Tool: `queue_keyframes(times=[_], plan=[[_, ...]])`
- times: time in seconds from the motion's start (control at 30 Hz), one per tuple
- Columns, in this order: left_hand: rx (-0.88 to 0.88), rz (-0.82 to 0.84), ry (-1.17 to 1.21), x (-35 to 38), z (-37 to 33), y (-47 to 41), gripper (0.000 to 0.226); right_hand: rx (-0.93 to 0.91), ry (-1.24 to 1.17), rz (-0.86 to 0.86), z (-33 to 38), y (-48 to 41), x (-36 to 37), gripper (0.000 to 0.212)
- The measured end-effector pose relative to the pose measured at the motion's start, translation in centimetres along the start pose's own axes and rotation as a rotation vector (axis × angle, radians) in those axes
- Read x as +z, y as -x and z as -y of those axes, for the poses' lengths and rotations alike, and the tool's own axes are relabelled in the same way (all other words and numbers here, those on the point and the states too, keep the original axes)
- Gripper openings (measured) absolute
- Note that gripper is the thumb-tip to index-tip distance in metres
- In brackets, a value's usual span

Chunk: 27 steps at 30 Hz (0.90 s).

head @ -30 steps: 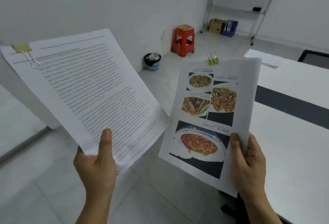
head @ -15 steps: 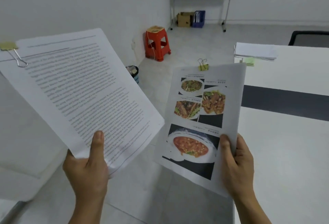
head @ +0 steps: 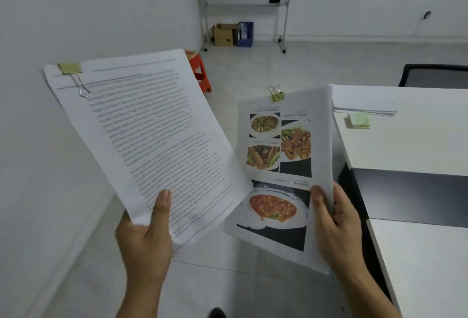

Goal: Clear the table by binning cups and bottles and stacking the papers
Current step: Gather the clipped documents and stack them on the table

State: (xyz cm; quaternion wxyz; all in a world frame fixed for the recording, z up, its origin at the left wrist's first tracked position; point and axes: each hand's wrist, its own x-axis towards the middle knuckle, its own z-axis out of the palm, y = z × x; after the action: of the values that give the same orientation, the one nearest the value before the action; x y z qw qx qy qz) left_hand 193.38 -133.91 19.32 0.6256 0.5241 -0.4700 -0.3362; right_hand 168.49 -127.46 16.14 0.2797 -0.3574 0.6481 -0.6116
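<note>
Since a moment ago the view has swung right, so the table [head: 415, 145] and its paper stack [head: 362, 101] sit nearer centre, and the text bundle [head: 141, 138] now overlaps the photo bundle [head: 286, 166]. The cardboard box [head: 224, 34] and blue file holder [head: 245, 33] stand by the far wall, contents unclear. The left hand [head: 147, 236] pinches the text bundle, long axis tilted up-left; the right hand [head: 336, 226] pinches the photo bundle, nearly upright, over the floor
</note>
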Motion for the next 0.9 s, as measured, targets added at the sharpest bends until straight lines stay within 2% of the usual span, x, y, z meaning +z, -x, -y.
queue_keyframes(times=[0.17, 0.3, 0.37, 0.47, 0.57, 0.83, 0.9], plan=[[-0.009, 0.233, 0.058, 10.5, 1.3, -12.4, 0.03, 0.04, 0.036, -0.187, 1.0, -9.2, 2.5, 0.017], [-0.029, 0.406, 0.086, 20.8, 2.3, -18.6, 0.029, 0.107, 0.036, -0.379, -0.1, -15.9, 2.3, 0.025], [-0.044, 0.468, 0.09, 26.0, 4.1, -21.1, 0.029, 0.142, 0.048, -0.466, -1.9, -19.9, 2.2, 0.02], [-0.036, 0.495, 0.04, 33.7, 7.0, -24.7, 0.032, 0.185, 0.046, -0.566, -5.3, -27.4, 2.2, 0.014], [-0.056, 0.474, 0.01, 40.8, 8.9, -28.5, 0.022, 0.19, -0.001, -0.562, -7.1, -36.6, 2.3, 0.014], [-0.047, 0.473, 0.015, 57.5, 8.4, -39.0, 0.022, 0.149, -0.105, -0.536, -5.3, -57.6, 2.2, 0.02], [-0.063, 0.47, 0.007, 61.8, 9.7, -40.8, 0.013, 0.148, -0.101, -0.553, -5.5, -61.2, 1.5, 0.019]])
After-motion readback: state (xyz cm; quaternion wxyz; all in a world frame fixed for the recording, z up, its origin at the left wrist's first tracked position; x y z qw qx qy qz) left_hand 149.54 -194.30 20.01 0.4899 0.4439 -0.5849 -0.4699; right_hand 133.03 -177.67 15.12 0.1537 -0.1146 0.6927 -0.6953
